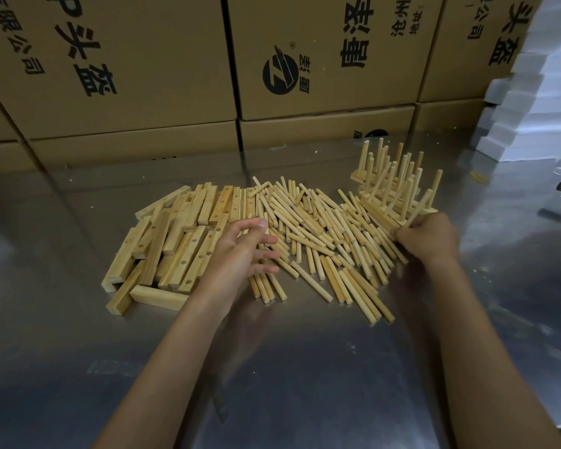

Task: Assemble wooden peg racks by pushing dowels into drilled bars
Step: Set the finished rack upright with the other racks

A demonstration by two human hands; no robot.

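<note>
across the middle of the frame: a spread of loose dowels (pixel 321 234) lies on a shiny metal table (pixel 289 367), with a pile of drilled bars (pixel 172 241) touching its left edge and finished peg racks (pixel 399 183) stacked at its upper right.
left hand (pixel 243 251): hovers over the seam between bars and dowels, fingers spread and relaxed, holding nothing that i can see.
right hand (pixel 428 234): fingers curled at the right edge of the dowel spread, pinching at least one dowel that sticks up and to the right; how many it holds i cannot tell.
dowels, handling: likely light, stiff and smooth, so they should roll and slip on the metal; best pinched near mid-length, then shifted toward one end for pushing.
bars, handling: likely light, rigid, square-edged blocks that sit flat; take one by its long sides, holes facing up and uncovered.
fit: probably snug, so a tilted dowel may jam or chip the hole rim; push straight down.
background: printed cardboard boxes (pixel 136 66) fill the top, white foam blocks (pixel 531 108) stand at upper right.
</note>
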